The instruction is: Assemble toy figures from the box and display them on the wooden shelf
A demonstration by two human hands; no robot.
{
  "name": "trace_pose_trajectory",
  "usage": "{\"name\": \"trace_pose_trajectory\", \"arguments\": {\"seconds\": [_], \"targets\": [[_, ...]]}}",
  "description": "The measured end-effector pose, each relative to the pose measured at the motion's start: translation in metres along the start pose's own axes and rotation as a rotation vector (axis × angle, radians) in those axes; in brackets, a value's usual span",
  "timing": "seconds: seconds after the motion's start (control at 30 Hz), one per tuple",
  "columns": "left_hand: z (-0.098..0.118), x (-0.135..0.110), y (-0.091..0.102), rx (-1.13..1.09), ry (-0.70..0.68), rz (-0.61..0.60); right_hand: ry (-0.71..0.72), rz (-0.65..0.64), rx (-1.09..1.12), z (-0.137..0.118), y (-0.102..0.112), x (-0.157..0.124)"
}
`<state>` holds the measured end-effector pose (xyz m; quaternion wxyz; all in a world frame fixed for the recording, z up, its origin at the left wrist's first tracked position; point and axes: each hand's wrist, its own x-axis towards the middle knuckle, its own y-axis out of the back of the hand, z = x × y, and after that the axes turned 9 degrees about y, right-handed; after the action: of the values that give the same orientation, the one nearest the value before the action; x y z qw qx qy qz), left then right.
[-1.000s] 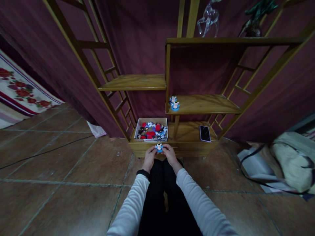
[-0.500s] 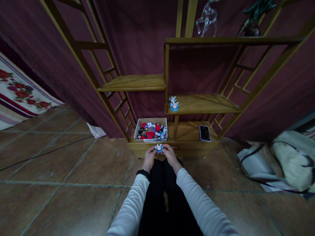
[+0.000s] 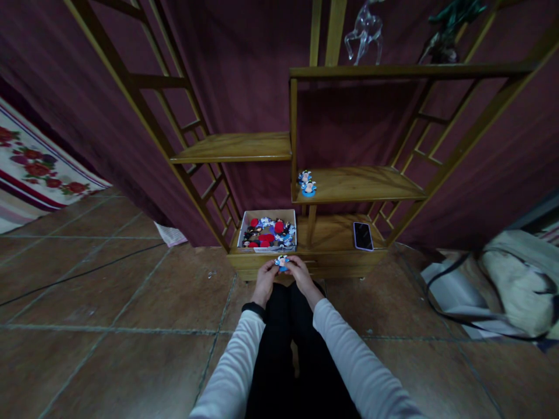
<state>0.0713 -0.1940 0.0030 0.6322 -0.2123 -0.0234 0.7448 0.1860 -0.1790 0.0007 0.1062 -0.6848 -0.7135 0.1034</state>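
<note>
Both hands meet over my knees and pinch one small blue figurine [image 3: 282,263] between them. My left hand [image 3: 265,281] grips its left side, my right hand [image 3: 301,276] its right side, fingers closed. Just beyond them, a white cardboard box [image 3: 245,223] full of several red, blue and black figurines sits on the bottom board of a wooden shelf unit [image 3: 332,250]. Two similar blue figurines [image 3: 307,183] stand at the left end of the middle right shelf [image 3: 367,183].
A phone [image 3: 363,235] lies on the bottom board to the right of the box. A glass horse [image 3: 362,35] and a dark ornament [image 3: 445,32] stand on the top shelf. A bag [image 3: 510,285] lies on the tiled floor at right, a patterned cloth [image 3: 30,169] at left.
The hands stay together on the figurine with only a slight shift of the fingers. The view has drifted a little.
</note>
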Motion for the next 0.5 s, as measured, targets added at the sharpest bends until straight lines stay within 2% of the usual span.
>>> {"name": "trace_pose_trajectory", "arguments": {"seconds": [0.23,0.5], "targets": [[0.0023,-0.0024,-0.0032,0.033,-0.014,-0.007,0.032,0.032,-0.002,0.0017,-0.0025,0.0011],[0.0019,-0.0017,-0.0029,0.031,-0.007,0.010,0.028,0.005,-0.012,-0.0006,0.0004,0.0003]]}}
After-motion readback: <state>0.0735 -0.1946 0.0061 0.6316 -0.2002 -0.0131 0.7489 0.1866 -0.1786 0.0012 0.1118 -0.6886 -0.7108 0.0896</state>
